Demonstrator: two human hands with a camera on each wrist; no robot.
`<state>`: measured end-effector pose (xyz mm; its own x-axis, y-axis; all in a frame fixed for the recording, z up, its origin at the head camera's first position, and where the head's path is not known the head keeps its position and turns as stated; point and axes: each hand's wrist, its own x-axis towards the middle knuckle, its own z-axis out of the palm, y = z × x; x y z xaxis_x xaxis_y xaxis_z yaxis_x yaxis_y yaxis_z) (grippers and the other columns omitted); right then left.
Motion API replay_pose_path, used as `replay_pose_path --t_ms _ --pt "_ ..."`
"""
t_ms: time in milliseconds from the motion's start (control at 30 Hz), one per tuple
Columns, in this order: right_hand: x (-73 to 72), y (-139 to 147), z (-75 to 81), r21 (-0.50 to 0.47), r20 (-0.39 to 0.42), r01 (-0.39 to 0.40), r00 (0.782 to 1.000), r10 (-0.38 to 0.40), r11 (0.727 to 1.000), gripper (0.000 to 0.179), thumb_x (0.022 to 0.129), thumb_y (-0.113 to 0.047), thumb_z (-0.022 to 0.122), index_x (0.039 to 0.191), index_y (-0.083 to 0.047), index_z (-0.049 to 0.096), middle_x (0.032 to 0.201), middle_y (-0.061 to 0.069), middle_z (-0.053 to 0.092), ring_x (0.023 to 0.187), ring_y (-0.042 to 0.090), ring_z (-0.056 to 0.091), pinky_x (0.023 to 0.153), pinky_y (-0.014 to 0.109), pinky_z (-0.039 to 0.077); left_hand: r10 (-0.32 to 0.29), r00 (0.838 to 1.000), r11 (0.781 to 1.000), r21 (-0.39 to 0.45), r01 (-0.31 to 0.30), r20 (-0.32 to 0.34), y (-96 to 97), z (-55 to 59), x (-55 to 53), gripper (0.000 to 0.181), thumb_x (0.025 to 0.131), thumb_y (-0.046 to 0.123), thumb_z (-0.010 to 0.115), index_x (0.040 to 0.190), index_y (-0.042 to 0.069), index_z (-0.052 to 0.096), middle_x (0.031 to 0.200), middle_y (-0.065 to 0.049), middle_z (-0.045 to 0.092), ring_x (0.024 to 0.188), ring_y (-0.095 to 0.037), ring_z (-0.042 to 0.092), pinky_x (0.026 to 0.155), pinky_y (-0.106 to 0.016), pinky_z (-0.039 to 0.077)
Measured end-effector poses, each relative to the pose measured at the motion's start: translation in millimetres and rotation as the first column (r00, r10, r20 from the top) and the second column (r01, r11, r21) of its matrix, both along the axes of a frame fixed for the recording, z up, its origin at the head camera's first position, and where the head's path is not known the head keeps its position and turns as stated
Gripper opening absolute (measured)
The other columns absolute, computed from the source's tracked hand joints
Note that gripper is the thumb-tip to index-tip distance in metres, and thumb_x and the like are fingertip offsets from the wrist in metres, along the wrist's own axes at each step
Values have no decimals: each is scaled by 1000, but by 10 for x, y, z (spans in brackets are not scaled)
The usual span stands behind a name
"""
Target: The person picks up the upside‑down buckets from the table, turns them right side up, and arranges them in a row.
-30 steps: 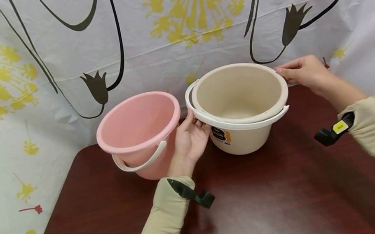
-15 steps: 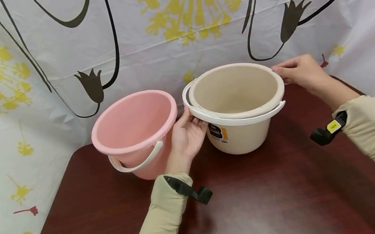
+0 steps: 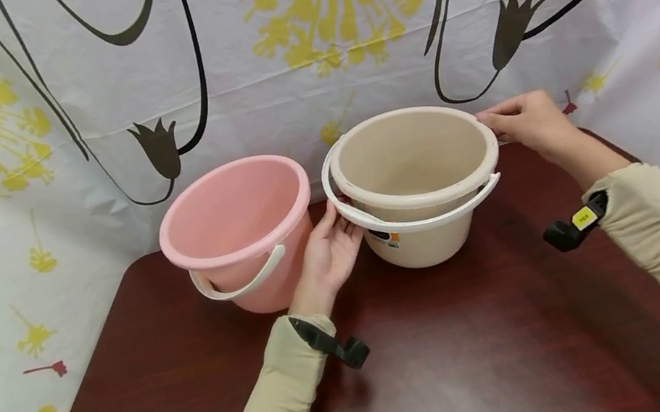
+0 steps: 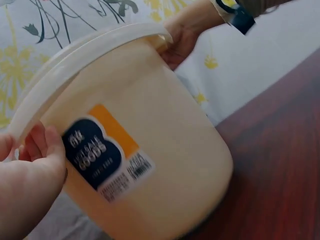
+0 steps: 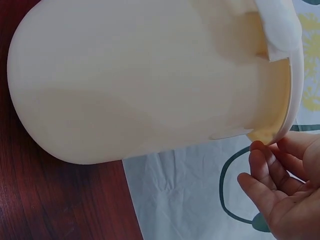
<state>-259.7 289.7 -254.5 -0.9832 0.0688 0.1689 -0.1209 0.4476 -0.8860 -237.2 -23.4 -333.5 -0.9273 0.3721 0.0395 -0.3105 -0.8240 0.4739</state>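
A beige bucket (image 3: 426,248) stands upright on the table, its white handle (image 3: 432,222) hanging against the front just below the rim. My left hand (image 3: 328,254) is at its left side, fingertips curled under the rim and handle with the thumb outside. On the far right, my right hand (image 3: 529,124) pinches the rim between thumb and fingers, as the right wrist view shows. A dark and orange label (image 4: 107,152) faces the left wrist camera; the handle partly covers it in the head view.
Left of the beige bucket, a pink bucket (image 3: 280,281) leans slightly, with its pale handle (image 3: 245,289) down at the front. My left forearm passes close in front of it. The dark red table (image 3: 463,359) ends against a white patterned curtain (image 3: 287,110) behind.
The white handle has dropped lower across the beige bucket's front, covering more of the label. Both hands keep their places at the rim; the head view has shifted slightly.
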Motion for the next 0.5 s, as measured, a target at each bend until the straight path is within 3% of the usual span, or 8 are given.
replay_pose_path --t_ms 133,267,500 --pt "4 -3 8 13 -1 -1 1000 1 1000 46 91 -21 59 118 15 53 72 -14 63 64 -2 62 61 20 52 -14 999 999 -49 16 52 -14 -112 -8 16 102 15 31 104 13 47 109 -6 40 101 -15 43 89 -25 40" --pt "6 -6 12 31 -1 3 1000 -3 1000 47 91 -21 59 119 16 52 72 -14 63 64 -3 62 62 21 53 -17 997 996 -91 25 81 -11 -200 -13 15 102 14 32 100 13 47 108 -6 42 102 -16 43 94 -27 37" --pt "5 -9 23 42 6 4 1000 -4 999 47 91 -22 59 120 15 52 74 -12 63 65 -3 62 63 21 53 -4 999 981 -195 12 43 16 -300 -29 17 102 11 29 104 7 46 102 -7 49 109 -22 40 109 -37 21"
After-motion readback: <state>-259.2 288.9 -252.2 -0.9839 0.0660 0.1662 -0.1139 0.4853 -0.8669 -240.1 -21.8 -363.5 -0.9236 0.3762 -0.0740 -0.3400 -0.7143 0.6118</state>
